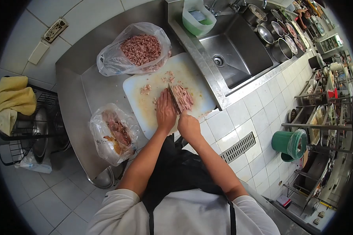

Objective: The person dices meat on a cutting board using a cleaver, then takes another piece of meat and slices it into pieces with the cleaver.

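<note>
A large pile of sliced pink meat (183, 98) lies on the white cutting board (139, 113). My right hand (189, 126) is closed around the handle of a knife, and the handle is mostly hidden in my fist. The knife blade (173, 97) stands against the left side of the sliced meat. Just left of the blade, my left hand (166, 111) lies flat with its fingers stretched out and close together; what is under the palm is hidden. Small meat scraps (146, 89) are scattered on the board's left and upper parts.
Behind the board sits a clear bag of diced meat (141, 49). Another bag with meat pieces (115, 135) lies left of it. To the right are a steel sink (239, 51), a green-and-white container (198, 19) and several metal pots (281, 50). A green bin (283, 141) stands on the floor.
</note>
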